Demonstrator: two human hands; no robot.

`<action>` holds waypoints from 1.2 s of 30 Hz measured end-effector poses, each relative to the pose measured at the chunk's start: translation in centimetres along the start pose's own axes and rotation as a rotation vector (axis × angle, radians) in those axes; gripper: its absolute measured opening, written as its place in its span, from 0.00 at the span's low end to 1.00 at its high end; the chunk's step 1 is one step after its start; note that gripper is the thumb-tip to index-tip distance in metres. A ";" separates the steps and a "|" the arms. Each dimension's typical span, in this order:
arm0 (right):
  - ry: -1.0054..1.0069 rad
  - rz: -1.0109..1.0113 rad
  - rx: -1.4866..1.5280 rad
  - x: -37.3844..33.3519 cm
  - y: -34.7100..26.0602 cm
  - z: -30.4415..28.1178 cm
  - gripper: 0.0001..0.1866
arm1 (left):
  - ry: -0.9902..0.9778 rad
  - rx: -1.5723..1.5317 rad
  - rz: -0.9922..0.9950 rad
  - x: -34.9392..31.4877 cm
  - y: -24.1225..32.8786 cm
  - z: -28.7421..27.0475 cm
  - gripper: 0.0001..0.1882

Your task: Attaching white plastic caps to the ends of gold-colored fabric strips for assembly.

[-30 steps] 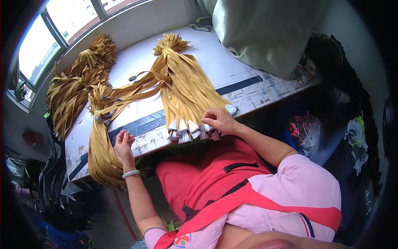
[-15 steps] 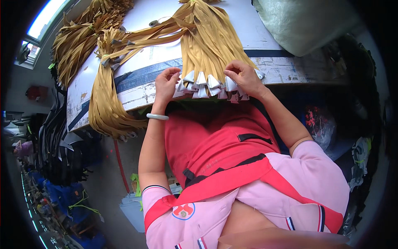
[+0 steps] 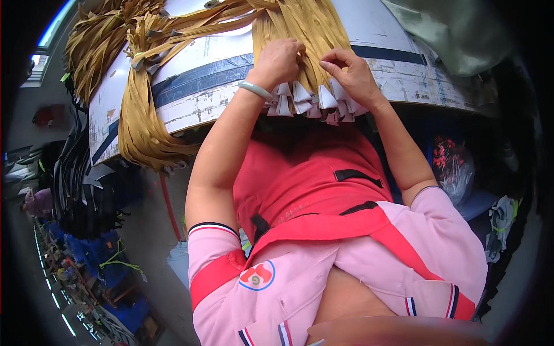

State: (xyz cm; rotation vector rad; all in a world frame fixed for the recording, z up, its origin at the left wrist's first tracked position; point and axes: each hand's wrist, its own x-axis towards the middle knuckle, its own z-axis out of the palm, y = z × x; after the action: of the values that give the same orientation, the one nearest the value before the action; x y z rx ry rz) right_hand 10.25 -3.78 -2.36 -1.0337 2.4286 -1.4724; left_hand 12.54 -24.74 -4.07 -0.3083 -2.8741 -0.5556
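Note:
A thick bundle of long tan fabric strips [image 3: 323,29] lies over the table towards me, and the near ends carry white folded tabs [image 3: 301,97] at the edge. My left hand [image 3: 280,60], with a pale bangle on its wrist, is over the middle of this bundle. Its fingers are curled and pinched together on a tan strip; the fingertips are partly hidden. My right hand [image 3: 353,75] hovers at the bundle's right side, just above the tabs. Its thumb and forefinger stand apart in a loose curve, with nothing visible between them.
The white table [image 3: 196,112] has scuffed edges and dark blue tape. A second tan bundle [image 3: 138,109] hangs over its left edge, with more heaped behind. Plastic sheeting [image 3: 450,34] lies at the far right. Black strips [image 3: 75,190] hang at left; a distant person [image 3: 39,202] is beyond.
My left hand has moved right and farther onto the bundle, from beside its left edge. My right hand has shifted slightly right and away from me, its thumb and forefinger parting. The view has tilted slightly.

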 end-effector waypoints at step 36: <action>-0.093 0.018 0.393 -4.0 -5.1 7.6 0.20 | 0.371 -1.574 -0.409 -14.0 4.7 0.7 0.10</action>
State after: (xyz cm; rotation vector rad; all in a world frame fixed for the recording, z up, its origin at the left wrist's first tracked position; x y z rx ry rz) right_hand 19.02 -8.49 -3.12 -0.9625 1.9676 -1.7555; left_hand 26.95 -22.51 -6.34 0.1998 -1.5313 -2.4566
